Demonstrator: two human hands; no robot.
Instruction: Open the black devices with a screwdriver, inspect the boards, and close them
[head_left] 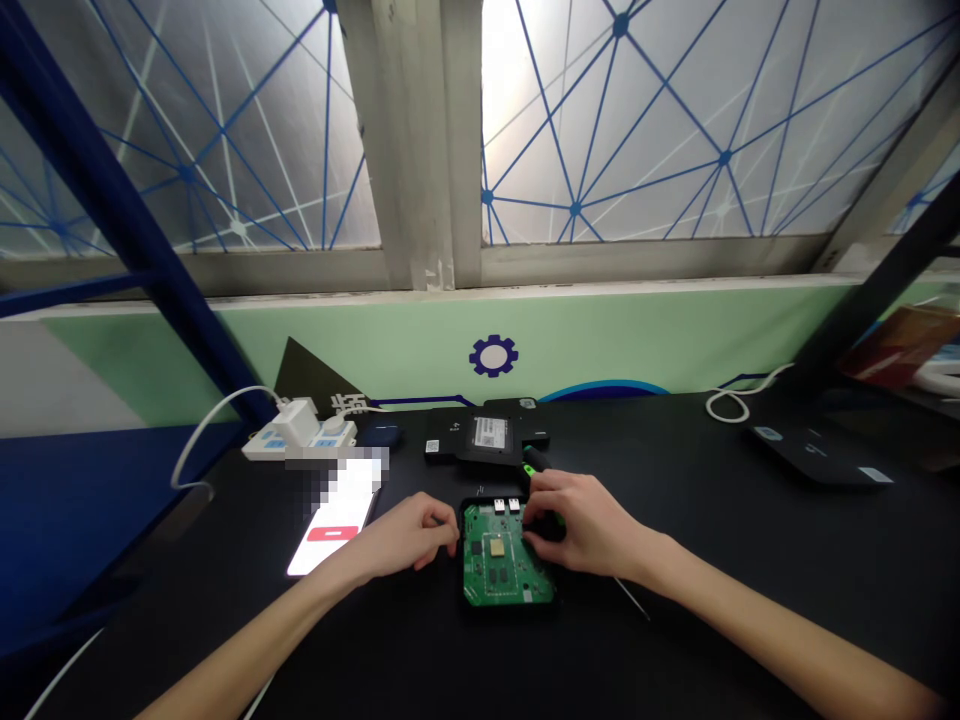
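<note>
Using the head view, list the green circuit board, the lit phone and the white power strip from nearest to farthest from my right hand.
1. Green circuit board: just left, by the fingertips of your right hand.
2. Lit phone: farther left, past your left hand.
3. White power strip: farthest left, back near the wall.

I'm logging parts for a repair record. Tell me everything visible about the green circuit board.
The green circuit board lies flat, component side up, in a black casing. It has a gold-coloured square near the middle, dark chips and two metallic-looking ports at the far edge. The right hand hides part of its right side; contact is unclear. The left hand is beside its left edge.
</note>
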